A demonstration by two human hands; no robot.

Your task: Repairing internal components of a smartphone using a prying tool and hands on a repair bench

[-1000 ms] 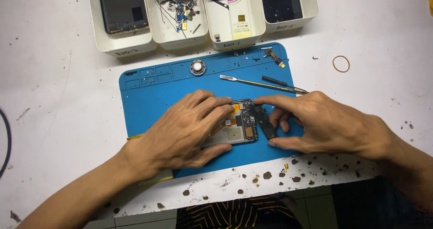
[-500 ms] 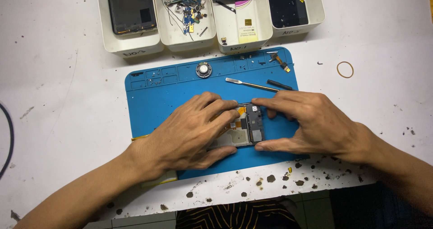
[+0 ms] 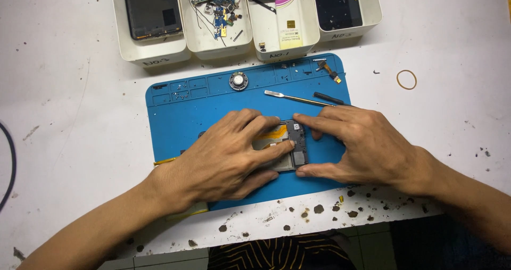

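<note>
Since the previous view, both of my hands have kept their grip on the opened phone (image 3: 287, 147), and it sits square on the blue mat (image 3: 175, 115); I judge the work steady, with no part freed. My left hand (image 3: 223, 155) lies flat over the phone's left portion, fingers (image 3: 266, 147) extended and pressing down. My right hand (image 3: 367, 142) brackets the dark right end, forefinger along the far edge, thumb at the near edge, closed lightly on it. Beyond the right fingers lie a metal pry tool (image 3: 295, 97) and a black screwdriver (image 3: 330, 97); parts trays (image 3: 154, 54) stand farther off on the worktop (image 3: 69, 100).
</note>
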